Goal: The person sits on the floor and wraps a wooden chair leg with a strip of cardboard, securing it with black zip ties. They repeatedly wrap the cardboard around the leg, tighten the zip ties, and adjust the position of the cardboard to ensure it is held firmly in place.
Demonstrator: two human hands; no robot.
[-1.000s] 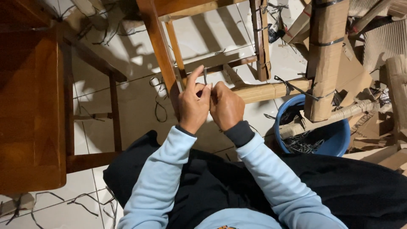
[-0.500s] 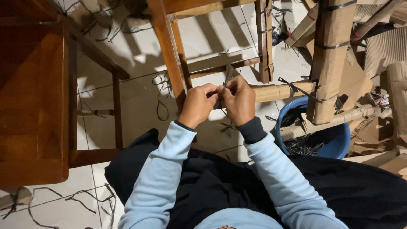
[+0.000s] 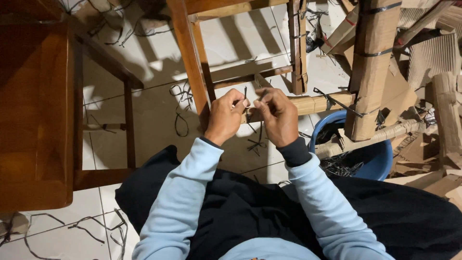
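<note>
hands, left (image 3: 224, 117) and right (image 3: 278, 115), pinch thin dark strip (image 3: 246, 97)

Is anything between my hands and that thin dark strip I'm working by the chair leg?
Nothing visible. The left hand and right hand both pinch the thin dark strip directly, beside the wooden chair leg.

The tiled floor (image 3: 144, 110) carries scattered black strap offcuts (image 3: 180, 108), a blue bucket (image 3: 380, 159), wooden chair frames (image 3: 192, 62) and cardboard wrappings (image 3: 433, 58).

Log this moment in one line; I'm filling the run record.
left hand: pinching thin dark strip | right hand: pinching strip | behind: chair leg
</note>
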